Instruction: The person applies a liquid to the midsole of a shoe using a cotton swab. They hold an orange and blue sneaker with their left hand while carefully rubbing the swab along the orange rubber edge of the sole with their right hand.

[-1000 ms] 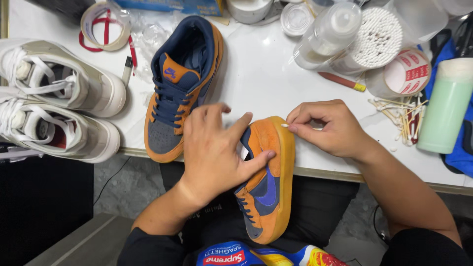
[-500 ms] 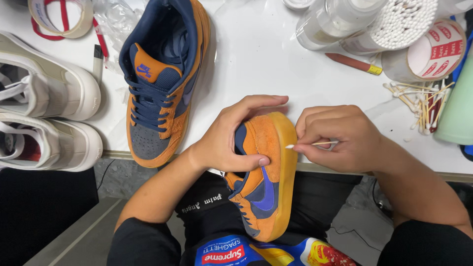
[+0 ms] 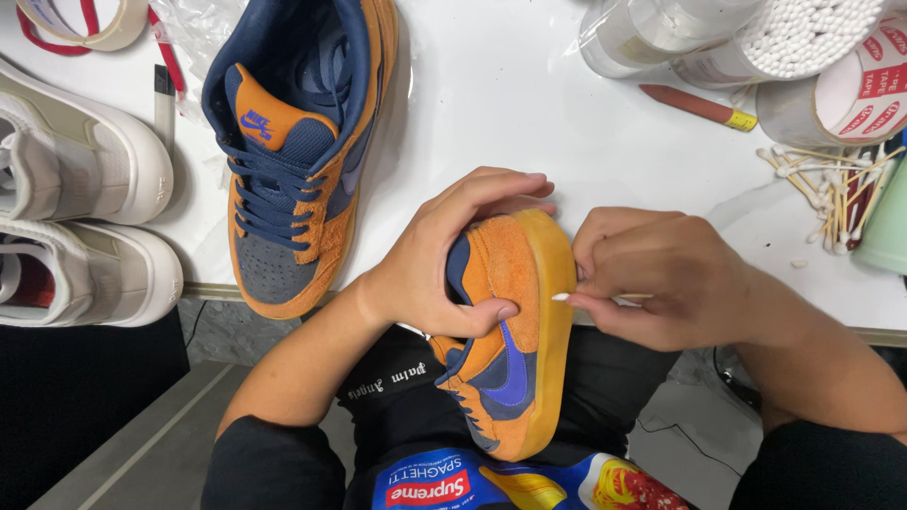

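Head view: one landmark serves for all places, the orange and navy shoe held on its side (image 3: 515,331), toe at the edge of the white surface (image 3: 529,123), heel over the lap.
Left hand: the left hand (image 3: 435,264) is wrapped over the toe of the held shoe, fingers curled shut on the upper, thumb pressed on the orange side panel.
Right hand: the right hand (image 3: 661,279), just right of the held shoe, has its fingers pinched shut on a cotton swab (image 3: 590,297), whose white tip touches the gum-coloured sole edge.
Slip risk: only one hand grips the shoe, near its toe; a hard sideways push from the swab could likely twist it loose.
Swab risk: the thin stick may bend or snap under pressure.
Stain risk: the tip sits close to the suede, so a stray stroke could mark it.
Clutter risk: loose used swabs (image 3: 827,194) lie well to the right of the held shoe; a swinging right elbow could scatter them.
Matching shoe: the matching shoe (image 3: 293,161) lies up and to the left.
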